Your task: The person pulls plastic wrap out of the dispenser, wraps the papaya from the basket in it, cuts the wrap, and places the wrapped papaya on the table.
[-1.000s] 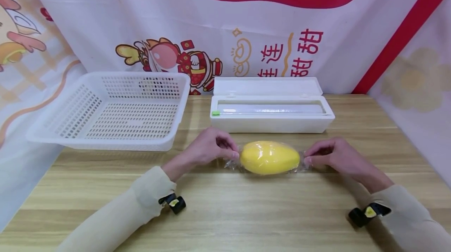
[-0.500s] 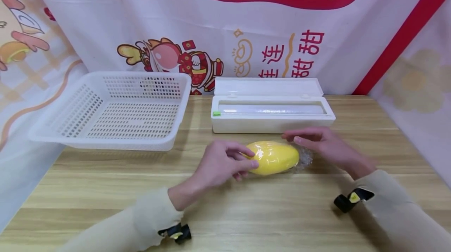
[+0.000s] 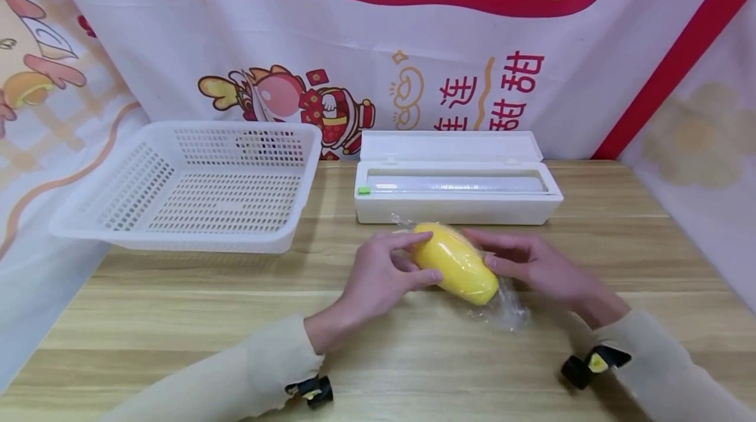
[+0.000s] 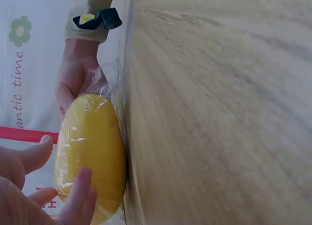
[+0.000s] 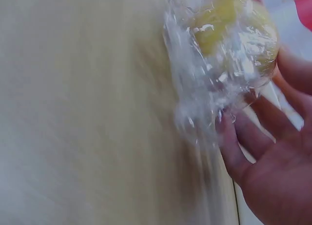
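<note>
A long yellow mango-like fruit (image 3: 457,264) in clear cling film lies slanted between both hands, its near end toward the right. My left hand (image 3: 378,277) holds its left side, with the thumb on the near side and the index finger over the top. My right hand (image 3: 540,271) grips the right side, thumb on the film and the other fingers partly hidden behind. Loose crumpled film (image 3: 512,309) trails from the near end. In the left wrist view the wrapped fruit (image 4: 92,147) stands close above the table; in the right wrist view bunched film (image 5: 204,88) hangs off its end.
A white slotted basket (image 3: 289,238) stands at the back left. Behind the fruit is a white film dispenser (image 3: 455,211) with its lid up and a film roll inside. Printed cloth (image 3: 331,21) hangs behind the wooden table (image 3: 413,369).
Both hands have let go of the film's twisted ends and come inward onto the fruit. The fruit has turned, its right end swinging toward me and its left end away.
</note>
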Tool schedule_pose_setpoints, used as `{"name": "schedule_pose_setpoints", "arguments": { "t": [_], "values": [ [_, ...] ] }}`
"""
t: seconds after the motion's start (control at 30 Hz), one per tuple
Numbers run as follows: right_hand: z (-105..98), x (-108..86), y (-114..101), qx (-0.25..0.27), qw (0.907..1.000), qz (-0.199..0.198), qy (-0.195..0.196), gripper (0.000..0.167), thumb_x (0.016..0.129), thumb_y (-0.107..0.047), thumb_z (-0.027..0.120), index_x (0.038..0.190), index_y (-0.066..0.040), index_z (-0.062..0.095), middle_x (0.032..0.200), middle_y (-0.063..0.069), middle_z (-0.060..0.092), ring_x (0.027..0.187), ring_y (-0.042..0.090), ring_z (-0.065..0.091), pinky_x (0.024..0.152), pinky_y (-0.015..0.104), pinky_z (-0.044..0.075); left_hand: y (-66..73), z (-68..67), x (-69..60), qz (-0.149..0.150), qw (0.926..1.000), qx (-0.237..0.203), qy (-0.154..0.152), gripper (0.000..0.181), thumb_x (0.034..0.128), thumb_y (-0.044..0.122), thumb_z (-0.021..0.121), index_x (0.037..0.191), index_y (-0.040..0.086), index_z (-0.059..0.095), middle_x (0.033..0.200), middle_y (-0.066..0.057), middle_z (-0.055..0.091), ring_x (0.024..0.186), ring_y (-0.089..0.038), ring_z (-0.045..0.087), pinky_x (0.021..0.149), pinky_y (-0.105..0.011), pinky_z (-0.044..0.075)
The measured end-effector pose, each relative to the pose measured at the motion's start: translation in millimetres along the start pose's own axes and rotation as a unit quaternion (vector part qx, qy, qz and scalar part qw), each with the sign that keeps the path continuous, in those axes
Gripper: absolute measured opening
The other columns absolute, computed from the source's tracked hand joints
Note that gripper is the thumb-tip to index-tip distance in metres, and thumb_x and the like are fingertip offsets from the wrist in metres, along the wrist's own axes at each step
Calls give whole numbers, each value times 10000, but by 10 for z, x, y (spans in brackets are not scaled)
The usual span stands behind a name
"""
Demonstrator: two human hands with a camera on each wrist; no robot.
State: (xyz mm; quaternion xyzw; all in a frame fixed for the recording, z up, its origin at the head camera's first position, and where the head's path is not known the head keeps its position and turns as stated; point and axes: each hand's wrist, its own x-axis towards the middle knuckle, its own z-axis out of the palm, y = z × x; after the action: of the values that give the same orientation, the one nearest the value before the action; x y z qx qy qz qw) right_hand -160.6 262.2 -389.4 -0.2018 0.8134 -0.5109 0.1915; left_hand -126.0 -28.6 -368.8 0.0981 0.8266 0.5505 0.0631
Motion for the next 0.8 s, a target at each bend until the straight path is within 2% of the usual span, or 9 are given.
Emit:
{"name": "schedule_pose_setpoints", "arguments": {
  "t": [0.1,0.23,0.33,0.47,0.53,0.67,0.8],
  "values": [
    [115,-82,-36,86,9996,40,284,528,1031,-305,697,1541,-320,560,1603,-18,553,1353,173,639,1043,231,552,-8,17,16,97,9995,285,-36,662,784,260,963,1394,227,709,1320,-108,580,974,-167,700,789,-276,616],
    [277,-175,-104,236,9965,355,723,579,975,-360,764,1520,-360,572,1600,-71,547,1336,225,661,1049,273,565,-29,11,42,161,9992,305,-217,713,775,235,968,1427,262,680,1408,-68,552,1107,-208,682,957,-369,607],
    [408,-229,-166,350,9926,495,1049,616,950,-380,794,1523,-352,567,1598,-80,541,1318,216,672,1049,212,530,-63,-15,78,245,9985,-10,-484,732,780,160,957,1446,228,661,1487,-64,519,1199,-244,667,973,-355,621],
    [548,-289,-240,478,9872,635,1383,648,939,-387,811,1532,-319,559,1607,-39,530,1244,183,717,990,131,502,-123,-49,138,293,9943,-575,-847,724,792,58,928,1452,170,652,1541,-79,484,1293,-302,629,923,-287,632],
    [584,-310,-263,519,9853,707,1467,660,936,-392,814,1537,-316,553,1616,-21,522,1217,173,733,974,135,509,-147,-64,158,345,9927,-670,-946,709,799,49,920,1447,166,656,1546,-73,489,1320,-319,618,929,-287,631],
    [596,-330,-267,424,9854,750,1472,653,946,-416,798,1542,-349,541,1628,-24,515,1217,165,736,981,171,534,-188,-92,165,499,9913,-586,-1069,656,811,70,915,1414,189,687,1585,-50,492,1400,-320,572,981,-326,617],
    [565,-339,-229,131,9906,445,1285,632,986,-285,771,1561,-351,517,1627,2,524,1264,223,715,991,245,588,-218,-123,147,585,9877,-569,-1337,593,832,20,870,1371,211,719,1674,-23,427,1402,-360,595,1051,-380,586]
  ]
}}
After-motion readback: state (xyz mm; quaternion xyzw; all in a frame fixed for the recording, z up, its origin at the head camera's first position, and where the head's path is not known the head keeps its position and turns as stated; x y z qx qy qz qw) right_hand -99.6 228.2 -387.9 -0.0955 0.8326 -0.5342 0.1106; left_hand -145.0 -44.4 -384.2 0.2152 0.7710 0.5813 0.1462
